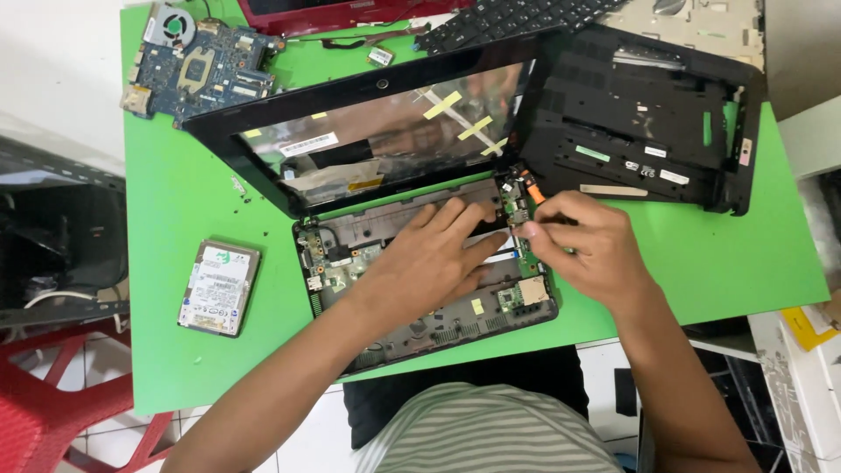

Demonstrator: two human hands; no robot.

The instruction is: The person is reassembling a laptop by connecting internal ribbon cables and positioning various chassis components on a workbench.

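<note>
An opened small laptop lies on the green table [193,350]. Its bare base [412,337] shows a green circuit board [517,293], and the screen frame [368,131] tilts back behind it. My left hand [429,263] rests flat on the middle of the base, fingers spread toward the right. My right hand [587,250] pinches a thin dark tool [561,220] at the board's right edge, beside an orange-tipped part [532,188].
A silver hard drive [219,287] lies left of the laptop. A blue motherboard with fan [197,61] sits at the far left corner. A black bottom cover [648,123] lies at right, a keyboard [517,19] behind. Small screws dot the table. A red chair [61,394] stands lower left.
</note>
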